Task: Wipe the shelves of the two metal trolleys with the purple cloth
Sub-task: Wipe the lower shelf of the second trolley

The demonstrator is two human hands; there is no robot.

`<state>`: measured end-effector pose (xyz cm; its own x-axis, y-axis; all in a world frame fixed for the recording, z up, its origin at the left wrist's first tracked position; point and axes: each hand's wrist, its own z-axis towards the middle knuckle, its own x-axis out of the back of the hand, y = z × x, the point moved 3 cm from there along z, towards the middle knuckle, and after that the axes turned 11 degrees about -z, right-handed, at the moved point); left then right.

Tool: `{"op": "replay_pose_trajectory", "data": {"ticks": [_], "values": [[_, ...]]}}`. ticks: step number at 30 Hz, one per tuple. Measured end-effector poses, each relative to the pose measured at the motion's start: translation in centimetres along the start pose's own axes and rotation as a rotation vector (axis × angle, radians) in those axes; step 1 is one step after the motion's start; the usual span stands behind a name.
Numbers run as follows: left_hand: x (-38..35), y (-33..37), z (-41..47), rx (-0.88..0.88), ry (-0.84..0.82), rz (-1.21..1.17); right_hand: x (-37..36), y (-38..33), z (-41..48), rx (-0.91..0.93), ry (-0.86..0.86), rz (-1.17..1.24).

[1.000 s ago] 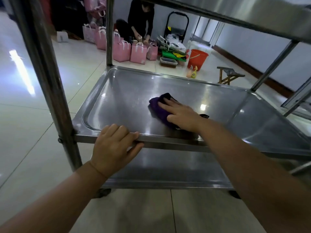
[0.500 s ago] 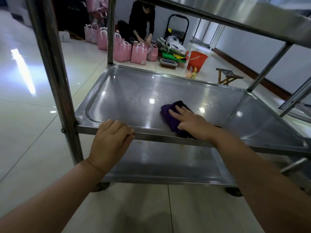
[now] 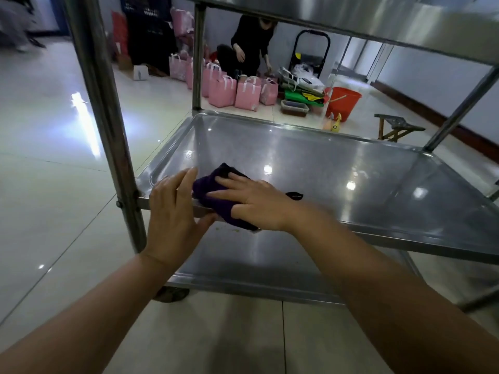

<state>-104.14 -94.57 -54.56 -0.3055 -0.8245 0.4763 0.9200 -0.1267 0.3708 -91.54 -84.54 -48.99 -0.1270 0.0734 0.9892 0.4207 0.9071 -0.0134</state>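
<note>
Shelf (image 3: 324, 168) beyond the fingers (image 3: 229, 182): polished sheet metal, smooth, glossy, mirroring lights. Purple cloth (image 3: 205, 186) beneath those fingers: soft matt fabric. Floor tiles (image 3: 54, 171) left of them: glazed, reflective.

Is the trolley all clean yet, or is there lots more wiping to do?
Not yet. The middle shelf shines and shows no dirt, so it looks mostly done. The right hand presses the purple cloth at its near corner while the left hand grips the front rim. The lower shelf has greenish specks, so it looks left to do.
</note>
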Motion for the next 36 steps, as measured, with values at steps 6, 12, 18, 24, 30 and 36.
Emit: {"op": "replay_pose_trajectory", "data": {"ticks": [6,12,18,24,30,36], "values": [[-0.7,0.9,-0.7,-0.069,-0.113,0.047,-0.1,4.2,-6.0,-0.081,-0.011,0.021],[-1.7,1.8,-1.5,-0.078,-0.072,0.027,-1.1,8.9,-12.4,-0.219,0.002,0.001],[-2.0,2.1,-1.7,-0.096,-0.013,0.022,-2.7,9.2,-14.8,-0.332,0.089,-0.186],[-1.6,1.7,-1.6,-0.099,-0.018,-0.029,-3.4,5.5,-12.7,-0.415,0.127,-0.251],[2.7,-0.6,-2.1,0.145,0.258,-0.039,-2.0,2.3,-9.3,-0.340,0.033,-0.260],[4.3,-3.8,-3.2,0.141,0.247,-0.049,-1.1,-2.5,-3.4,-0.222,0.070,-0.262]]}}
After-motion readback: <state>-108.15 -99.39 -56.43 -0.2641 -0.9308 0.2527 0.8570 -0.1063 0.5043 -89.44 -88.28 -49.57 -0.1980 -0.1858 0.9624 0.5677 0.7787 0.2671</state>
